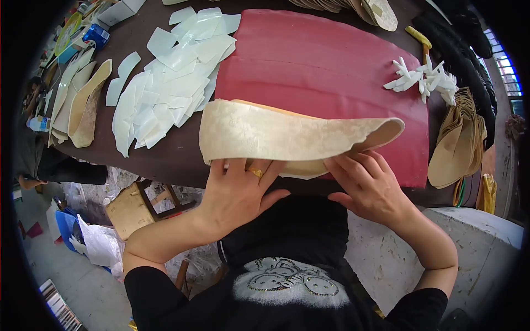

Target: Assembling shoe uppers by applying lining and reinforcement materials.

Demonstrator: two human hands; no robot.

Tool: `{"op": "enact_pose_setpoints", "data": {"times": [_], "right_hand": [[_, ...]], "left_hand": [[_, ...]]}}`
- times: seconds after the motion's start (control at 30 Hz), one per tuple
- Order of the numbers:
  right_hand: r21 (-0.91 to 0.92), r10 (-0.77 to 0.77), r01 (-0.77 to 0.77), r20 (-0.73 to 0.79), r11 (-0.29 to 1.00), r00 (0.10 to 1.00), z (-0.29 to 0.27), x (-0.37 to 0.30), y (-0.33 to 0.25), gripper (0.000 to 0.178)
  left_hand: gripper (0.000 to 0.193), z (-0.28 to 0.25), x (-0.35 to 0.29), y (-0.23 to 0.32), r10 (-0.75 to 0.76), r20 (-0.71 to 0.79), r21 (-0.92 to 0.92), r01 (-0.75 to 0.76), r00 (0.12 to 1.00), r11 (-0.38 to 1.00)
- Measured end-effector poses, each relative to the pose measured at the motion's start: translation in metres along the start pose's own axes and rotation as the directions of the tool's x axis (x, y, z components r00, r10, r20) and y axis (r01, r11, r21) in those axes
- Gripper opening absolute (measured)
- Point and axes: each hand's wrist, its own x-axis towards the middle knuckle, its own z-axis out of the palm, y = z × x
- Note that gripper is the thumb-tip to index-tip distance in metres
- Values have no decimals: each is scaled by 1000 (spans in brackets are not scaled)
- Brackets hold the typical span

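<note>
A cream shoe upper (276,135) with a faint raised pattern and a tan inner side stands on its edge across the near part of a red mat (314,60). Its long curved side faces me, and the right end curls open. My left hand (234,190), with a gold ring, has its fingers hooked under the lower left edge, thumb pointing right. At the lower right edge my right hand (372,190) grips with bent fingers, thumb toward the left. Fingertips of both hands are partly hidden behind the piece. A paler flap shows beneath it between the hands.
White stiffener pieces (171,83) lie heaped left of the mat; tan shoe pieces (85,110) stand farther left. Small white strips (425,80) lie at the mat's right edge, near a stack of tan pieces (461,143). A blue can (97,35) stands far left. Another person's arm (33,181) shows at left.
</note>
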Motion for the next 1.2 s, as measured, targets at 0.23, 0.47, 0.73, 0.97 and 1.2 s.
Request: {"op": "enact_pose_setpoints", "data": {"times": [0.23, 0.47, 0.73, 0.97, 1.2], "right_hand": [[-93, 171, -168, 26, 982, 985, 2, 28, -16, 72], [-48, 274, -272, 43, 961, 961, 0, 20, -10, 76], [100, 240, -233, -62, 967, 969, 7, 8, -23, 77], [-25, 384, -385, -36, 923, 923, -5, -34, 43, 69], [327, 376, -244, -442, 913, 815, -8, -6, -7, 52]], "left_hand": [[53, -1, 8, 6, -32, -32, 46, 34, 999, 998], [52, -5, -5, 12, 35, 5, -1, -35, 999, 999], [49, -15, 20, 22, 138, 53, 109, -143, 989, 984], [44, -23, 28, 6, 343, 148, 278, -372, 927, 885], [38, -32, 34, 6, 429, 83, 303, -433, 899, 849]]}}
